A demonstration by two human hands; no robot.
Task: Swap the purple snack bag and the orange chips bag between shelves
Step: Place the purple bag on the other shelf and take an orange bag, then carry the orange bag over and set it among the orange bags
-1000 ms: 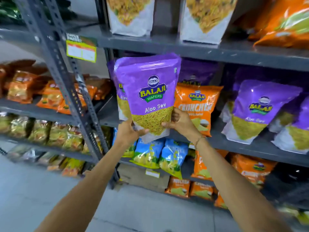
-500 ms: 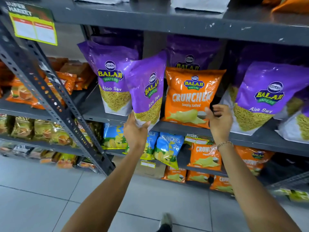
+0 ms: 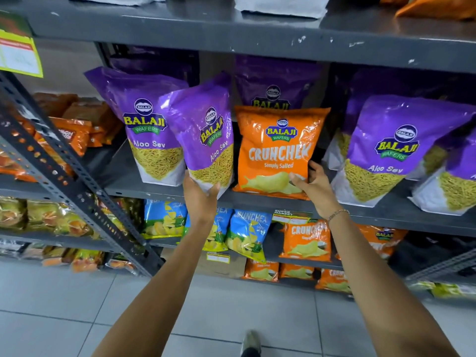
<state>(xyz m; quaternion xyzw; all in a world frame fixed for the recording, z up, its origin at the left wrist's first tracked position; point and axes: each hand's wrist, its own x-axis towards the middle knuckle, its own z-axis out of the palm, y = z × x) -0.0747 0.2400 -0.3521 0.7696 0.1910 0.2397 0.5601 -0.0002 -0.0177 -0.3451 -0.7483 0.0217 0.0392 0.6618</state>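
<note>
A purple Aloo Sev snack bag (image 3: 206, 135) stands tilted at the front of the middle shelf (image 3: 164, 189). My left hand (image 3: 201, 199) grips its bottom edge from below. Right beside it an orange Crunchex chips bag (image 3: 278, 153) stands upright on the same shelf. My right hand (image 3: 314, 189) holds that bag's lower right corner, thumb on its front and fingers behind its edge.
More purple bags stand left (image 3: 146, 124), behind and right (image 3: 381, 150) on the shelf. The shelf below carries blue chips bags (image 3: 247, 233) and orange ones (image 3: 306, 240). A slanted metal upright (image 3: 64, 181) crosses the left side. The top shelf (image 3: 231, 29) hangs close overhead.
The purple bag went from both hands in front of the rack to the middle shelf. My right hand left it, moved right and took the orange bag's corner.
</note>
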